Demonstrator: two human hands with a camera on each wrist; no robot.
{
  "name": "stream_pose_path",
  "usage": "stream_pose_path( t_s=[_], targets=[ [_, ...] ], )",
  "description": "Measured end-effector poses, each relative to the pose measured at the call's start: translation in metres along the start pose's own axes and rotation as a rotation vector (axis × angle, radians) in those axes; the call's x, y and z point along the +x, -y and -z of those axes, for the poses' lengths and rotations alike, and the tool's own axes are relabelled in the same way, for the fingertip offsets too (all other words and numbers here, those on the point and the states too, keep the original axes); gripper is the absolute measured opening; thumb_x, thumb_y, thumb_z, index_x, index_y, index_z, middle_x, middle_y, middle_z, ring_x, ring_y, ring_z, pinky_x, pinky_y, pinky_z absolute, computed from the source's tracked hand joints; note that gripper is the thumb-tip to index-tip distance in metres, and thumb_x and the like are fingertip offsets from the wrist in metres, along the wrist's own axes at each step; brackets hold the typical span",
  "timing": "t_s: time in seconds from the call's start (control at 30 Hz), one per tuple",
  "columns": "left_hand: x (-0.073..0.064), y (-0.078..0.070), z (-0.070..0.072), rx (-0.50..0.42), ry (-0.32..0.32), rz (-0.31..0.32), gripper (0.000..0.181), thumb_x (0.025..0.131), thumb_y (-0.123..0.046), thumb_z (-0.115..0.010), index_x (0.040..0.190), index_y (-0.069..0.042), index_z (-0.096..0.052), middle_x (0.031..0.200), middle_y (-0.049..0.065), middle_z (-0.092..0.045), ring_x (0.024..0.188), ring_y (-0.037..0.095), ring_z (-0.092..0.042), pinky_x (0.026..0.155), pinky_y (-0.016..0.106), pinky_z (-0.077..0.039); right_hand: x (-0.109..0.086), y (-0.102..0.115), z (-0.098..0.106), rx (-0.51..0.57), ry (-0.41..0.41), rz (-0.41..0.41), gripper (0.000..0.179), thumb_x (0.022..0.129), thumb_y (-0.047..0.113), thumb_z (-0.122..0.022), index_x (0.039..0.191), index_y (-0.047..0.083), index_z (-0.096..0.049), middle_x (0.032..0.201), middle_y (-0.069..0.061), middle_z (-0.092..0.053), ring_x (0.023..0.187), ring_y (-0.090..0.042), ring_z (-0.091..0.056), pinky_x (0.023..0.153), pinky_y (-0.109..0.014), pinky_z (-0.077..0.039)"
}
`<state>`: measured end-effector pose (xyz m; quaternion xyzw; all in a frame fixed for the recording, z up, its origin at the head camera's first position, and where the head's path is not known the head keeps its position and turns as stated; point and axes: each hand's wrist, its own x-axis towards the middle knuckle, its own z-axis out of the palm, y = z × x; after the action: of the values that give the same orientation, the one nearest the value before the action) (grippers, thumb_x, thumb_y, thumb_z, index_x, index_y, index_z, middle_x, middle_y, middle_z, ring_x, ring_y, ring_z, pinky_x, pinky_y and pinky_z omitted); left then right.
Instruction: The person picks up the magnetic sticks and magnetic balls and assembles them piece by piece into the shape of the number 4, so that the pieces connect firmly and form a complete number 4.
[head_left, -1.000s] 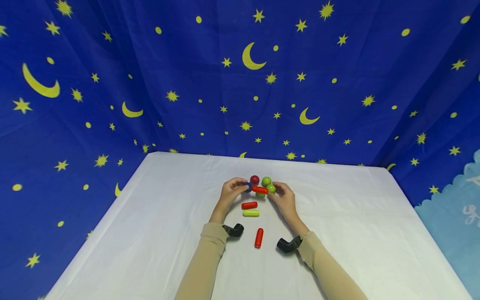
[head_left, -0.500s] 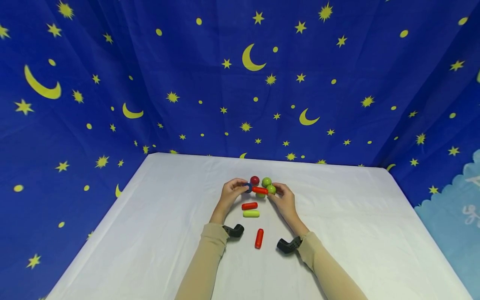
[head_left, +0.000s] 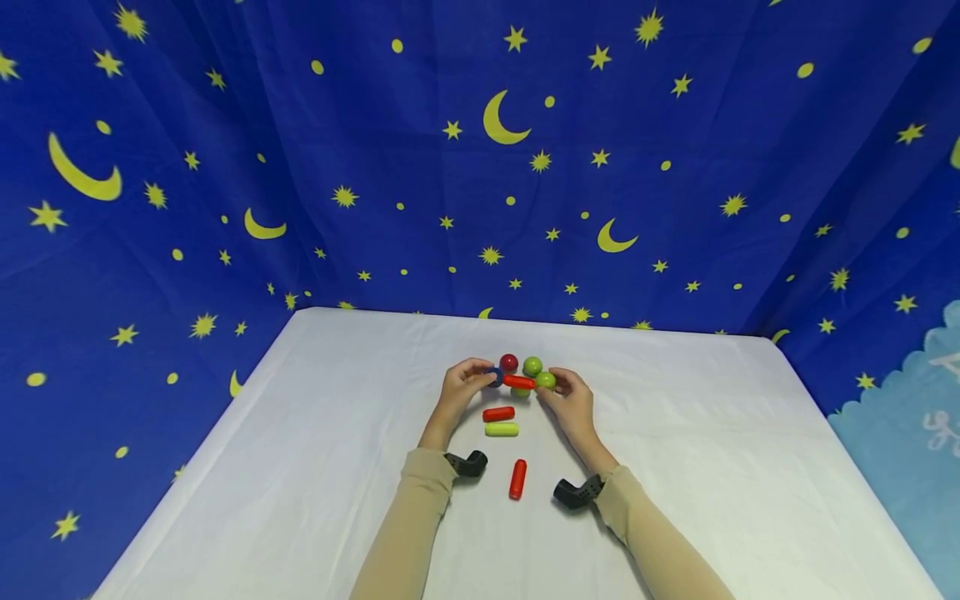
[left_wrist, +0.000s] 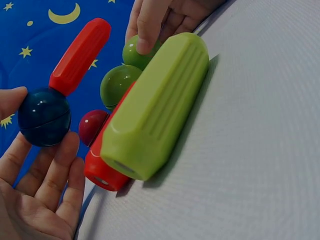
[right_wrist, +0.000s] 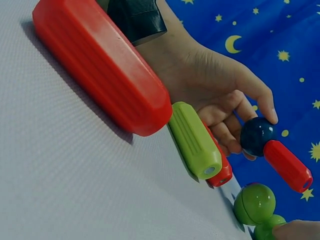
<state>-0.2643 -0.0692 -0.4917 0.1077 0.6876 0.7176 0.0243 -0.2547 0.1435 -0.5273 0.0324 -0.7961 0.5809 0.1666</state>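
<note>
I see the left hand pinch a glossy, seamed dark-blue ball above the white-clothed bench, a ribbed red plastic-looking bar projecting from it. The right hand has its fingers pinching a shiny green ball. On the bench lies a grooved yellow-green bar, a grey disc set in its end. Pale lettering at the right edge I cannot read.
</note>
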Motion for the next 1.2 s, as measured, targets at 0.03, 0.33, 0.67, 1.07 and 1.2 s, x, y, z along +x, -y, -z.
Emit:
stream_pose_path(
  t_s=[0.03,0.33,0.67,1.07,1.2],
  targets=[
    [0.0,0.0,0.0,0.0,0.001,-0.001,0.03,0.088,-0.007,-0.064,0.112,0.011,-0.06,0.091,-0.002,-0.062,0.078,0.004,-0.06,0.082,0.028,-0.052,0.0,0.0,0.0,0.005,-0.004,-0.006,0.042,0.077,0.001,-0.072,0.117,-0.006,-0.061,0.113,-0.022,-0.064,0.097,-0.03,-0.061,0.082,-0.021,-0.05],
    [0.0,0.0,0.0,0.005,-0.007,0.007,0.03,0.088,-0.008,-0.063,0.112,0.01,-0.061,0.092,0.0,-0.063,0.078,0.006,-0.06,0.084,0.032,-0.052,-0.002,0.003,0.001,0.021,-0.039,-0.021,0.04,0.077,0.001,-0.073,0.115,-0.006,-0.061,0.111,-0.022,-0.064,0.096,-0.03,-0.061,0.077,-0.016,-0.048],
    [-0.001,-0.001,0.0,0.001,-0.055,-0.002,0.026,0.088,-0.008,-0.063,0.108,0.009,-0.063,0.088,-0.002,-0.063,0.079,0.011,-0.062,0.084,0.04,-0.054,-0.001,0.006,0.003,0.086,-0.044,-0.053,0.036,0.082,0.005,-0.07,0.116,-0.003,-0.061,0.112,-0.021,-0.064,0.094,-0.021,-0.058,0.077,-0.009,-0.044],
    [0.0,-0.002,-0.001,-0.012,-0.068,0.002,0.027,0.088,-0.007,-0.063,0.11,0.01,-0.062,0.09,0.002,-0.065,0.079,0.006,-0.062,0.087,0.044,-0.052,-0.012,0.043,0.01,0.155,-0.008,-0.002,0.035,0.086,0.001,-0.064,0.117,-0.013,-0.056,0.109,-0.028,-0.06,0.085,-0.01,-0.057,0.075,-0.013,-0.047],
    [0.0,-0.002,-0.001,-0.007,-0.071,0.008,0.031,0.089,-0.008,-0.063,0.112,0.012,-0.06,0.091,0.003,-0.065,0.078,0.005,-0.061,0.086,0.04,-0.052,-0.012,0.042,0.01,0.178,0.003,-0.005,0.036,0.087,0.001,-0.064,0.118,-0.014,-0.055,0.108,-0.027,-0.06,0.085,-0.008,-0.057,0.074,-0.013,-0.047]
  ],
)
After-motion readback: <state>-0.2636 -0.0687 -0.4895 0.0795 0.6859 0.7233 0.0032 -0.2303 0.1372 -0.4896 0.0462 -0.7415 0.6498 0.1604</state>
